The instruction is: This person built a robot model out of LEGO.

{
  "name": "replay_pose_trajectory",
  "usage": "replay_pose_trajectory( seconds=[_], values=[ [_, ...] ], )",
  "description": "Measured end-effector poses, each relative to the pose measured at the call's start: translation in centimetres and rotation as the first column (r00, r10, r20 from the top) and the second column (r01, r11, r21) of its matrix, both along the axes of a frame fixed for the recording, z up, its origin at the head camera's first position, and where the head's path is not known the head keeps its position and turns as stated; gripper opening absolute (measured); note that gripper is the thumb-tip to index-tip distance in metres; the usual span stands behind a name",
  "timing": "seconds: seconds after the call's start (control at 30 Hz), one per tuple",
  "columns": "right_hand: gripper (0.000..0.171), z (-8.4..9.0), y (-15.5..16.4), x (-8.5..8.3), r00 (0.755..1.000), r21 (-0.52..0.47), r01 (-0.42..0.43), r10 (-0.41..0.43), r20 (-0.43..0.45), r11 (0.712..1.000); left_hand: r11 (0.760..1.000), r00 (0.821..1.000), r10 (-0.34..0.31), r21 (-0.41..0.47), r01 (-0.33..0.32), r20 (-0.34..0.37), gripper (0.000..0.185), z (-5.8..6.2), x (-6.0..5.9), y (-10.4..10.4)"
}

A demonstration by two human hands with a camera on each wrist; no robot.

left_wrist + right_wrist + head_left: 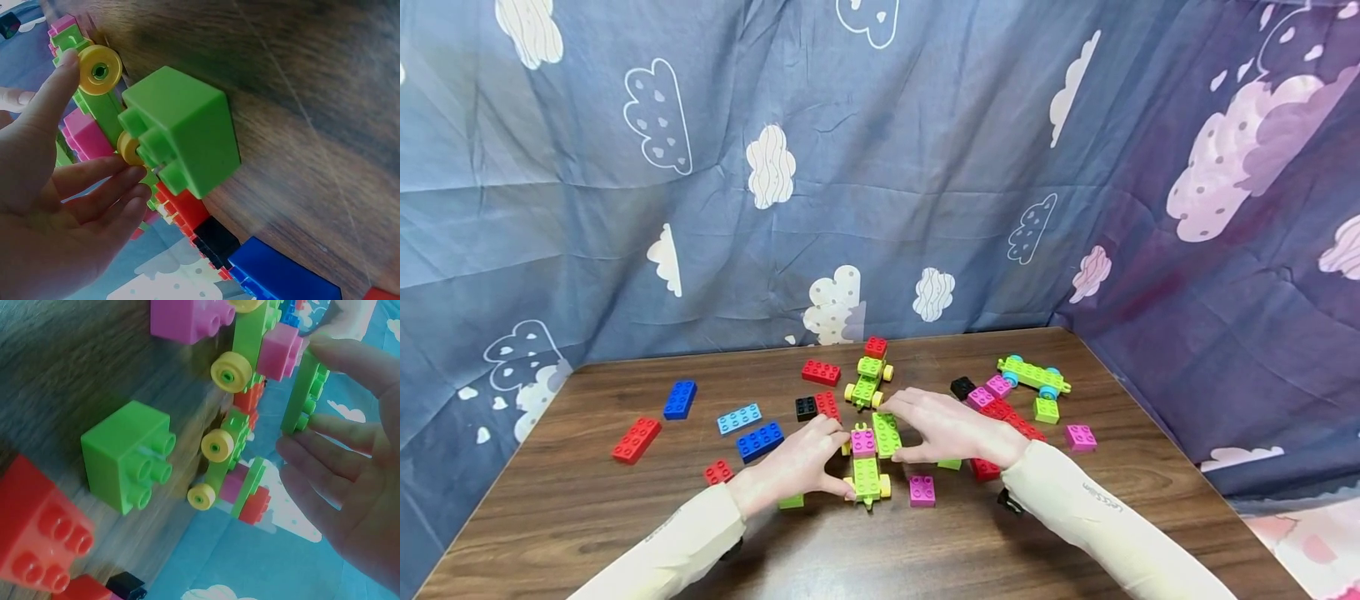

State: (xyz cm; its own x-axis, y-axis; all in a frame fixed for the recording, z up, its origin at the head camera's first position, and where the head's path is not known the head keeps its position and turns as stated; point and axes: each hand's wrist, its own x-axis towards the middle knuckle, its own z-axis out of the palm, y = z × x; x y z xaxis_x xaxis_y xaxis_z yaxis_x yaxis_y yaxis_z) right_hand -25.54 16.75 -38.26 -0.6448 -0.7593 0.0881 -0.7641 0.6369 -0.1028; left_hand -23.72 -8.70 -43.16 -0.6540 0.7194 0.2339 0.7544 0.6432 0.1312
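so nearest the front of the desk (865, 558) there's a loose pink brick (922, 491), just right of a lime car (867, 479) on yellow wheels. the car's long axis runs front to back, one hitch aimed at the person, the other pointing away, and a pink block (863, 442) is stuck on its far half. the left hand (797, 462) is bent into a wide, loose c, holding the car's left side, thumb at the near wheel, fingers by the far one.

the right hand (951, 423) is about half open, pinching a lime plate (887, 436) end to end, thumb on the near end, fingertips on the far one. plate's off the desk, studs up, long axis also front to back with the far end leaning a bit left. it's right beside the pink block; can't tell if they touch.

farther back, a second lime car (866, 390) angles away to the right, carrying a red brick (876, 347). behind it all hangs a blue cloud-print curtain (722, 242).
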Motion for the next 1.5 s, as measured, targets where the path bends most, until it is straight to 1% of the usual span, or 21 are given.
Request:
replay_pose_trajectory(
  seconds=[0.2, 0.33, 0.53, 0.83, 1.07, 1.27, 1.5],
  values=[
    [0.058, -0.7, -0.9, 0.2, 0.999, 0.002, -0.02, 0.02, 0.04, 1.0, 1.0, 1.0, -0.003, 0.002, 0.003, -0.009, 0.07, -0.2, 0.2, -0.2],
    [0.059, -1.0, -1.4, 0.3, 0.999, 0.013, -0.019, 0.019, 0.039, 1.0, 1.0, 1.0, -0.01, 0.012, 0.01, -0.025, 0.069, -0.3, 0.1, -0.3],
    [0.06, -1.0, -1.7, 0.1, 0.999, 0.015, -0.011, 0.011, 0.033, 1.0, 1.0, 1.0, -0.016, 0.015, 0.016, -0.024, 0.068, -0.1, -0.1, -0.2],
    [0.062, -1.1, -2.0, 0.0, 0.999, 0.033, 0.001, -0.003, 0.047, 0.999, 1.0, 1.0, -0.011, 0.026, 0.012, -0.018, 0.068, -0.1, -0.2, -0.2],
    [0.062, -0.9, -2.0, -0.1, 1.0, 0.031, -0.027, 0.026, 0.014, 0.999, 0.999, 0.999, -0.018, 0.038, 0.019, -0.028, 0.069, -0.3, -0.3, -0.2],
    [0.06, -0.8, -2.0, -0.3, 1.0, 0.002, -0.031, 0.031, -0.006, 1.0, 0.999, 1.0, -0.014, 0.034, 0.014, -0.006, 0.068, -0.4, -0.3, -0.2],
    [0.06, -0.8, -2.5, -0.4, 0.999, 0.012, -0.041, 0.041, -0.022, 0.999, 0.999, 1.0, -0.022, 0.039, 0.023, -0.022, 0.066, -0.2, -0.2, -0.2]
  ],
)
